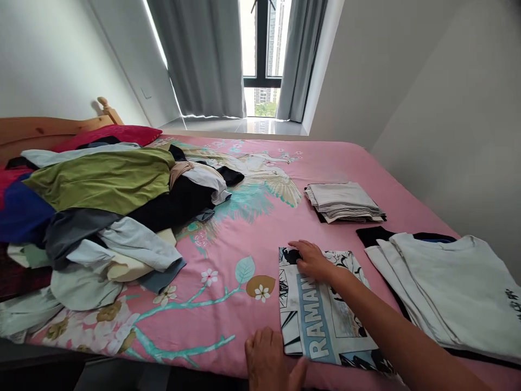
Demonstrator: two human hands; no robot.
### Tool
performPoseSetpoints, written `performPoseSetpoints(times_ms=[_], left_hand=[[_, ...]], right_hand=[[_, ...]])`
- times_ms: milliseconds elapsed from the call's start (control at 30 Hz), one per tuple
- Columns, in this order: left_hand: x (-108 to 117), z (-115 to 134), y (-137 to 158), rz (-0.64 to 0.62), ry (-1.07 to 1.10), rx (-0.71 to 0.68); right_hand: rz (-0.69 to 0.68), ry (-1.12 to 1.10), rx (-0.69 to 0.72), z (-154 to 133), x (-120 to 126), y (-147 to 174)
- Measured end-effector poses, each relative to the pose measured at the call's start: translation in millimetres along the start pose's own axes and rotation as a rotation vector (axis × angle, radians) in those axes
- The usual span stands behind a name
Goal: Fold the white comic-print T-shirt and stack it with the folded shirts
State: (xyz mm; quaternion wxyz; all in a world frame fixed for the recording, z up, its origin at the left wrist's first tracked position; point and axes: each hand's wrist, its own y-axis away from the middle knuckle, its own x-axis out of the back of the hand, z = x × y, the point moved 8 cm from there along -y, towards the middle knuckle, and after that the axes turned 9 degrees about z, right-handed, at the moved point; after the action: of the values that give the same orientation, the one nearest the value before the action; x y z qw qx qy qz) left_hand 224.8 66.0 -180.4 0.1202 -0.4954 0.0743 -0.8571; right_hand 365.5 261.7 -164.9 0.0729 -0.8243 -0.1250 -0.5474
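A folded garment with a black, white and blue comic print [317,320] lies on the pink bedding [228,239], at the near side of the bed. Large letters starting "RAMAN" run along its blue band. My right hand [311,262] rests on its far left part, fingers stretched out over the cloth and the forearm crossing above it. My left hand [266,358] lies at the bed's near edge, beside the garment's near left corner. Its fingers lie flat and the thumb is spread towards the cloth. Neither hand grips anything that I can see.
A loose heap of clothes [109,179] covers the left side. A neat pile of folded light garments [344,201] sits at the back right. White T-shirts [456,293] lie stacked at the right. Beyond are a wooden headboard [40,130], grey curtains [203,60] and a window.
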Motion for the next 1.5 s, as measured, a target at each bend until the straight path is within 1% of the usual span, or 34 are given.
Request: performPoseSetpoints(times_ms=[100, 167, 233, 333, 400, 467, 533, 600, 633, 667, 700, 733, 767, 833, 867, 900, 933, 967, 1000, 1033, 1100, 1133, 1167, 1233, 1267, 1333, 1400, 1500], left_hand=[[-1, -3, 1, -0.028, 0.080, 0.073], [-1, -5, -1, -0.061, 0.114, 0.127], [0, -6, -6, -0.127, 0.125, 0.200], [-3, -7, -12, -0.274, 0.092, 0.301], [-6, -6, -13, -0.354, 0.047, 0.308], [-10, -6, -12, -0.377, 0.038, 0.284], [-13, -11, -13, -0.357, 0.122, 0.304], [-12, -19, -21, -0.312, 0.368, 0.394], [-7, -22, -30, -0.278, 0.529, 0.447], [2, -23, -44, -0.232, 0.682, 0.495], [17, -23, -63, -0.170, 0.826, 0.526], [36, -20, -84, -0.125, 0.893, 0.529], [60, -17, -107, -0.049, 0.907, 0.522], [111, 0, -152, 0.029, 0.932, 0.411], [133, 10, -169, 0.053, 0.943, 0.353], [151, 18, -183, 0.056, 0.949, 0.293], [163, 23, -192, 0.057, 0.941, 0.242], [170, 25, -196, 0.061, 0.922, 0.192], [171, 22, -196, 0.076, 0.883, 0.139], [166, 16, -192, 0.104, 0.825, 0.084], [147, -4, -173, 0.179, 0.672, -0.036], [130, -16, -160, 0.190, 0.594, -0.071], [111, -31, -147, 0.169, 0.534, -0.070], [78, -57, -119, 0.140, 0.501, -0.043], [66, -66, -106, 0.124, 0.495, -0.035], [52, -77, -86, 0.105, 0.503, -0.037], [51, -82, -73, 0.091, 0.519, -0.057], [56, -86, -55, 0.054, 0.517, -0.115]], right_hand=[[-0.102, -0.017, -0.042, -3, -10, -28], [-0.175, -0.019, -0.073, -4, -14, -38], [-0.253, -0.020, -0.100, -4, -17, -44], [-0.346, -0.046, -0.112, -5, -19, -45], [-0.373, -0.102, -0.097, -8, -18, -42], [-0.376, -0.188, -0.074, -10, -12, -38], [-0.367, -0.286, -0.048, -12, 1, -34], [-0.336, -0.383, -0.016, -14, 25, -31], [-0.304, -0.432, 0.001, -15, 42, -31], [-0.254, -0.479, 0.016, -16, 63, -31], [-0.188, -0.524, 0.028, -16, 88, -30], [-0.110, -0.564, 0.036, -16, 114, -30], [-0.027, -0.600, 0.041, -16, 141, -28], [0.169, -0.649, 0.072, -16, 193, -21], [0.267, -0.659, 0.096, -16, 214, -14], [0.355, -0.656, 0.117, -15, 230, -7], [0.436, -0.639, 0.131, -13, 239, 2], [0.504, -0.607, 0.145, -10, 242, 11], [0.556, -0.563, 0.161, -6, 237, 21], [0.592, -0.510, 0.181, -2, 225, 31], [0.648, -0.405, 0.242, 6, 187, 53], [0.652, -0.357, 0.252, 12, 162, 64], [0.644, -0.344, 0.237, 18, 134, 76], [0.620, -0.336, 0.210, 29, 81, 100], [0.606, -0.332, 0.201, 33, 57, 112], [0.588, -0.312, 0.183, 38, 21, 135], [0.590, -0.281, 0.176, 40, -1, 155], [0.620, -0.231, 0.207, 36, -11, 183]])
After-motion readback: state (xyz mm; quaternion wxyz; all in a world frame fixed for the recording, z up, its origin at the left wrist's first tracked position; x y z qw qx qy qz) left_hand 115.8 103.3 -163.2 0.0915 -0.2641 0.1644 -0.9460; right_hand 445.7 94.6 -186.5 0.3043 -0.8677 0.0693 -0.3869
